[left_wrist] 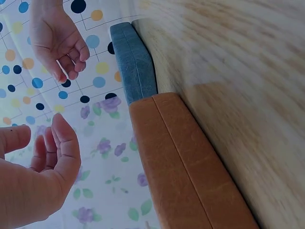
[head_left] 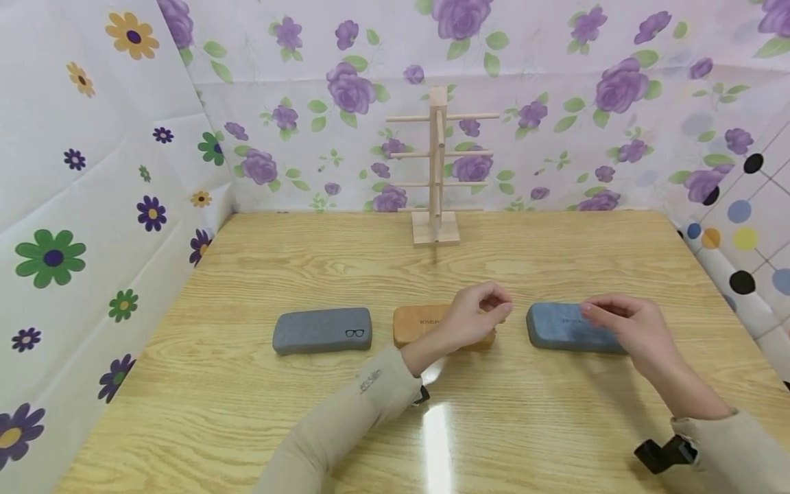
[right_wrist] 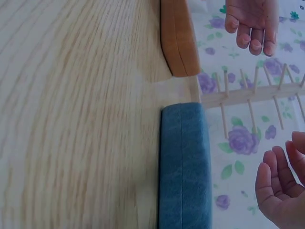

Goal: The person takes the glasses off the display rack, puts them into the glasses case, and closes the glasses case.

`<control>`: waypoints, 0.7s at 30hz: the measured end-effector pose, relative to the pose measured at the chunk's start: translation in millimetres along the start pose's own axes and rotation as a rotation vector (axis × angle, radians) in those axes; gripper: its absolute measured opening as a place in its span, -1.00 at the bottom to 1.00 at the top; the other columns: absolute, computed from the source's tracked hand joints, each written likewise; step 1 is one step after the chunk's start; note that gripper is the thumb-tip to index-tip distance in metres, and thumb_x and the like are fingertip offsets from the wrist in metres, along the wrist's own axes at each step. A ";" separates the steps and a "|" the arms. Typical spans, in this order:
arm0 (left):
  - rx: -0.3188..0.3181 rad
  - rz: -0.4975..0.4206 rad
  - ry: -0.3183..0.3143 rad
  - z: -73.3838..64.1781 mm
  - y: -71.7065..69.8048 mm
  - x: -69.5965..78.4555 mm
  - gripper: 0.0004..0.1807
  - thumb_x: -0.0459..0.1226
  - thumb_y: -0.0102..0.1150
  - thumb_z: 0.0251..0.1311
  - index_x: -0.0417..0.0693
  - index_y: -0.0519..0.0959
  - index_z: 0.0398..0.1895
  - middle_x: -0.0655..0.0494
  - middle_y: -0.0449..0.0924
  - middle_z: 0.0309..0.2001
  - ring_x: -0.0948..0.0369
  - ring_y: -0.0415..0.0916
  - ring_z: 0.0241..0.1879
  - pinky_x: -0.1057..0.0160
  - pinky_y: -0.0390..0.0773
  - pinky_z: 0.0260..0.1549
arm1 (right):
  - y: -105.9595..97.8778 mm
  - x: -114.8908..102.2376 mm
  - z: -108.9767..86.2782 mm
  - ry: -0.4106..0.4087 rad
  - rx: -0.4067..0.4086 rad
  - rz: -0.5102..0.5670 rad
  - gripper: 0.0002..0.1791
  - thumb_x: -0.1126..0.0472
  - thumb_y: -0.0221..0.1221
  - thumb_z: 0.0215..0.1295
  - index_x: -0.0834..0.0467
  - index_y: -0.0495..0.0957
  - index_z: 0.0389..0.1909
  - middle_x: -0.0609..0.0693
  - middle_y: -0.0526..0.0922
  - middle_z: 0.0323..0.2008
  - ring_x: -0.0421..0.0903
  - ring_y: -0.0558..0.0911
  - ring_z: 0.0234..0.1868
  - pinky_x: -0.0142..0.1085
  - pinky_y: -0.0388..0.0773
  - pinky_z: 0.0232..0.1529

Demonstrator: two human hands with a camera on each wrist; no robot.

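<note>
Three glasses cases lie in a row on the wooden table: a grey one (head_left: 322,331) with a small glasses print, an orange one (head_left: 415,326) with lettering, and a blue one (head_left: 555,327). Above the orange case hovers my left hand (head_left: 472,317), hiding its right part; the fingers curve loosely around nothing. My right hand (head_left: 636,333) is over the right end of the blue case, likewise holding nothing. In the left wrist view a gap shows between that hand (left_wrist: 35,176) and the orange case (left_wrist: 186,167). The right wrist view shows the right hand (right_wrist: 283,191) apart from the blue case (right_wrist: 185,162).
A wooden rack (head_left: 437,165) with several pegs on a square base stands at the back middle of the table (head_left: 296,267). Flowered cloth (head_left: 345,137) hangs behind, more cloth (head_left: 80,206) on the left, and a dotted sheet (head_left: 743,240) on the right.
</note>
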State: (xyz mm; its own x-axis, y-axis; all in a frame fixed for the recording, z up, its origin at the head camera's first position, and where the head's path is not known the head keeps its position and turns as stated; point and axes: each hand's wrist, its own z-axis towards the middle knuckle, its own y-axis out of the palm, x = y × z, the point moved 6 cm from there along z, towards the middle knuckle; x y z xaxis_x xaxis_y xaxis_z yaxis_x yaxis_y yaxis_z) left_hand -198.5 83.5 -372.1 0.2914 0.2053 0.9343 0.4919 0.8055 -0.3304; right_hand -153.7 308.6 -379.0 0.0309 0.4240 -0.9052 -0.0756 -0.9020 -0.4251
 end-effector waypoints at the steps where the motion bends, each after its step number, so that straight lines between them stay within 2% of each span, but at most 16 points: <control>1: -0.001 0.004 0.006 -3.0 -2.3 5.4 -0.91 -0.36 0.05 0.23 -0.21 0.52 -0.28 0.11 0.52 -0.40 0.32 0.44 -0.43 0.48 0.48 -0.43 | 2.1 -1.8 0.0 -0.001 -0.002 0.007 -0.62 0.08 0.16 0.22 0.34 0.54 -0.13 -0.24 0.62 -0.36 -0.27 0.61 -0.31 -0.45 0.54 -0.32; 11: -0.002 -0.017 0.034 -6.4 -13.4 4.1 -0.90 -0.38 0.06 0.22 -0.26 0.53 -0.35 0.05 0.51 -0.44 0.33 0.42 -0.47 0.46 0.46 -0.46 | 12.0 -13.9 2.5 -0.024 -0.049 0.029 -0.63 0.08 0.15 0.24 0.32 0.54 -0.13 -0.19 0.64 -0.34 -0.25 0.61 -0.29 -0.42 0.55 -0.29; 17: -0.014 -0.066 0.011 -9.2 -20.7 1.7 -0.88 -0.37 0.06 0.22 -0.30 0.53 -0.33 0.02 0.50 -0.44 0.32 0.43 -0.48 0.41 0.52 -0.53 | 16.5 -18.3 3.1 -0.032 -0.051 0.025 -0.63 0.08 0.16 0.23 0.31 0.55 -0.14 -0.16 0.64 -0.34 -0.21 0.60 -0.30 -0.39 0.55 -0.30; 21: -0.004 -0.034 0.045 -11.1 -28.3 0.5 -0.89 -0.39 0.06 0.22 -0.29 0.54 -0.33 -0.02 0.52 -0.43 0.31 0.44 -0.46 0.40 0.53 -0.50 | 20.2 -22.6 4.5 -0.046 -0.054 0.002 -0.62 0.03 0.15 0.23 0.25 0.55 -0.12 -0.10 0.64 -0.30 -0.17 0.60 -0.26 -0.37 0.55 -0.28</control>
State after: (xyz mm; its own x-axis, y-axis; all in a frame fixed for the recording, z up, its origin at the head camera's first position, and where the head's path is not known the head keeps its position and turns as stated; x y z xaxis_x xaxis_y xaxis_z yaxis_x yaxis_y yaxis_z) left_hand -203.1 54.6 -363.8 0.3109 0.1531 0.9380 0.5050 0.8095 -0.2995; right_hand -160.4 281.2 -367.1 -0.0149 0.4246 -0.9053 -0.0212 -0.9053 -0.4243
